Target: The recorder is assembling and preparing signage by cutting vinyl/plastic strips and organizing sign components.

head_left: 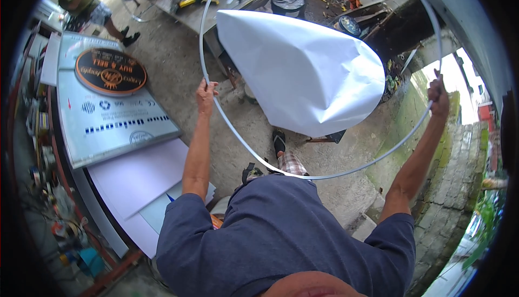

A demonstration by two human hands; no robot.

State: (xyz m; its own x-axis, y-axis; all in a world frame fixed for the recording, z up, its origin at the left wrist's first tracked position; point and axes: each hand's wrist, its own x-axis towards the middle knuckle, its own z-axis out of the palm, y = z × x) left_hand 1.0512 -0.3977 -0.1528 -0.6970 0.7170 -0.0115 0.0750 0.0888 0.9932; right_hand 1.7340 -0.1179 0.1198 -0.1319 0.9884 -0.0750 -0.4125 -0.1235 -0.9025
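Observation:
A large, thin, pale grey hoop [308,177] is held out in front of my body, its upper part running out of the picture. My left hand [205,96] is closed around its left side. On the opposite side, my right hand [439,97] grips the hoop with bent fingers, the arm stretched out to the right. Beyond and below the ring lies a big creased white sheet [303,70] with a rounded right end. What supports the sheet is mostly hidden under it.
To my left, an oval black-and-orange sign [111,72] rests on a stack of wrapped panels [119,121]. A worktable [189,21] holding tools stands ahead, near a black bucket [286,4]. Another person [81,2] is at the far left. A block wall [446,172] runs along my right.

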